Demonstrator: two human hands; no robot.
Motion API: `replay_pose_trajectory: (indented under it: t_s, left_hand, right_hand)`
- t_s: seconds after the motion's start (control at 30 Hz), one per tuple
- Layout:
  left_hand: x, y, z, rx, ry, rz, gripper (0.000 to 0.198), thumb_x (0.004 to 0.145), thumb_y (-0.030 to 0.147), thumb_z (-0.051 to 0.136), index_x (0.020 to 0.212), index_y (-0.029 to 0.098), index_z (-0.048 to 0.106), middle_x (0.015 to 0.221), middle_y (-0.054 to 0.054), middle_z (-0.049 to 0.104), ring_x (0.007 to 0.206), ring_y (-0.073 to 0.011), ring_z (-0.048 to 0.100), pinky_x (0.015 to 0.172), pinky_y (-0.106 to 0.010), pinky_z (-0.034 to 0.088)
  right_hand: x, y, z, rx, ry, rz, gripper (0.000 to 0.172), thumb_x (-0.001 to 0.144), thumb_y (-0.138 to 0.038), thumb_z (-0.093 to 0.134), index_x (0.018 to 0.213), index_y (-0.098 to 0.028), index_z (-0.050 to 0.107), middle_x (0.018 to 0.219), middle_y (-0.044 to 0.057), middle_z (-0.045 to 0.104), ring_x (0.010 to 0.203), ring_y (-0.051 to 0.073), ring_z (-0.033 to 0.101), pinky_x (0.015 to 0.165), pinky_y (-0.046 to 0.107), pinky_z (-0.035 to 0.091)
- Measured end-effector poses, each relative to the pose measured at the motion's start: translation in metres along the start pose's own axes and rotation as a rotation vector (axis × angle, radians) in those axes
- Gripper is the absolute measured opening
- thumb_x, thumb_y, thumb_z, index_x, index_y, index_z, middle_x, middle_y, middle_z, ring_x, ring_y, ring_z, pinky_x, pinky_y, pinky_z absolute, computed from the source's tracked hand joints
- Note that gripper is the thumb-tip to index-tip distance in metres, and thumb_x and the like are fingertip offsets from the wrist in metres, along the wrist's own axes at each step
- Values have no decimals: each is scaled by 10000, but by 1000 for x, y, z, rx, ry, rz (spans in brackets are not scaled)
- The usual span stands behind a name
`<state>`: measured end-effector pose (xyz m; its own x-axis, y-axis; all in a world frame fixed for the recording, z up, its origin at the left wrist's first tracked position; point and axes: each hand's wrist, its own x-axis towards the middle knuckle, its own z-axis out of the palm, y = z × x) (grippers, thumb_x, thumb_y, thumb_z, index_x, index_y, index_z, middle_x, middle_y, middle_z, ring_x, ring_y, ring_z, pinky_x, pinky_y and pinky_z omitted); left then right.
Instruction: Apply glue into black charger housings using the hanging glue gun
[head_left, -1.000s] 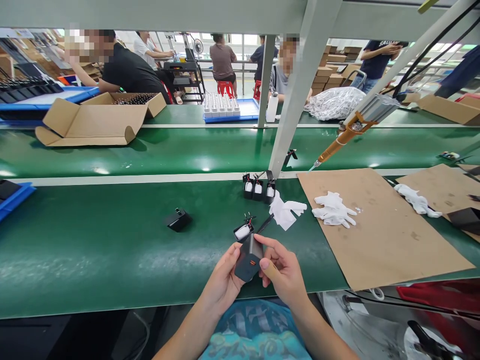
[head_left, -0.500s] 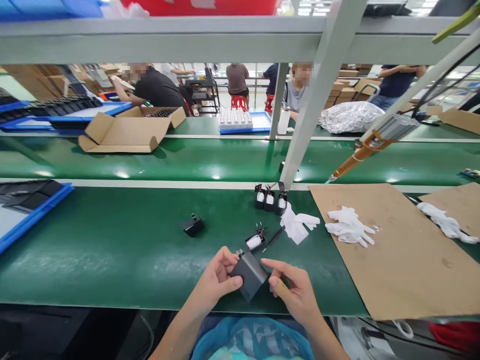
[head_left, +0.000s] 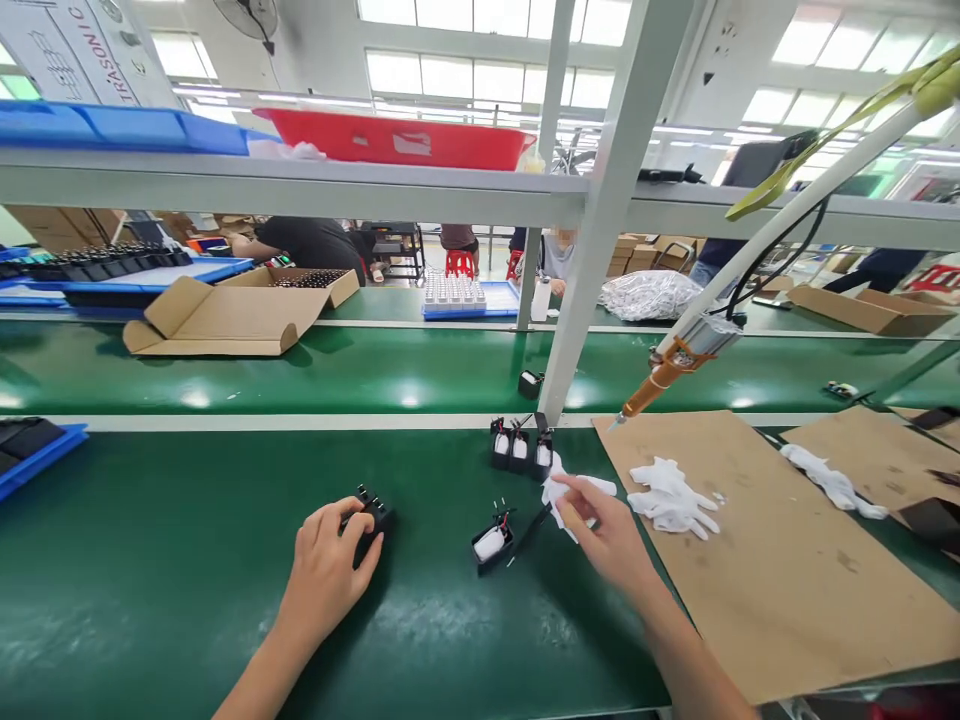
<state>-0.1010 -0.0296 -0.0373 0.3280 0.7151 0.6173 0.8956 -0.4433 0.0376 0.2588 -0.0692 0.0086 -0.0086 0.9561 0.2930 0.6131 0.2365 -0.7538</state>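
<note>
My left hand (head_left: pixel 330 560) is closed over a black plug adapter (head_left: pixel 381 518) on the green work surface; metal prongs show past the fingers, which hide part of the casing. My right hand (head_left: pixel 604 530) hovers by a white glove (head_left: pixel 606 487) and dark tweezers (head_left: pixel 534 525), thumb and index finger slightly apart. Whether its fingertips touch either one is unclear. Between the hands stands an open black adapter casing (head_left: pixel 491 545) with a white block, red wire and prongs. Several similar open casings (head_left: pixel 519 448) line up behind it, at the foot of the post.
Brown cardboard (head_left: pixel 720 580) at right carries white gloves (head_left: pixel 671 498). An orange-handled tool (head_left: pixel 656 385) hangs above it. A slanting white post (head_left: pixel 585 270) rises behind the casings. A blue tray (head_left: pixel 45 465) lies at left; an open carton (head_left: pixel 225 318) sits farther back.
My left hand has moved left with the adapter, to where another adapter lay. My right hand has left the adapter and reached forward to the glove and tweezers. The view has tilted up.
</note>
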Motion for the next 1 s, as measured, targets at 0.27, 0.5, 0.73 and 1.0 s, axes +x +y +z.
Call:
replay_pose_trajectory:
  t_s: [0.27, 0.5, 0.73, 1.0]
  left_hand:
    - [-2, -8, 18, -177, -8, -104, 134, 865, 312, 529, 807, 208, 466, 1239, -146, 439, 1051, -277, 565, 745, -368, 533]
    - [-11, -18, 23, -210, 48, -133, 125, 854, 303, 552, 804, 222, 471, 1228, -116, 457, 974, -240, 602, 677, -322, 546]
    - [-5, -20, 17, -193, 151, -59, 152, 809, 286, 627, 875, 212, 513, 1231, -158, 476, 1167, -361, 478, 881, -530, 462]
    - [8, 44, -19, -527, 75, -74, 457, 798, 299, 676, 1191, 228, 455, 1198, -111, 567, 1119, -277, 552, 923, -444, 486]
  right_hand:
    - [201, -27, 22, -663, -148, -14, 351, 911, -314, 537, 1235, -181, 522, 1274, 105, 536, 1125, 239, 545, 935, 457, 469]
    - [262, -20, 43, -870, -415, 173, 334, 901, -330, 564, 1190, -162, 548, 1194, 91, 576, 1008, 213, 602, 841, 422, 525]
    - [242, -56, 40, -729, -606, -204, 346, 869, -334, 609, 1165, -160, 565, 1202, 88, 572, 1056, 220, 578, 888, 419, 495]
    - [106, -106, 16, -444, -670, -805, 290, 819, -318, 628, 1093, -222, 621, 1140, 68, 586, 1017, 208, 551, 875, 344, 454]
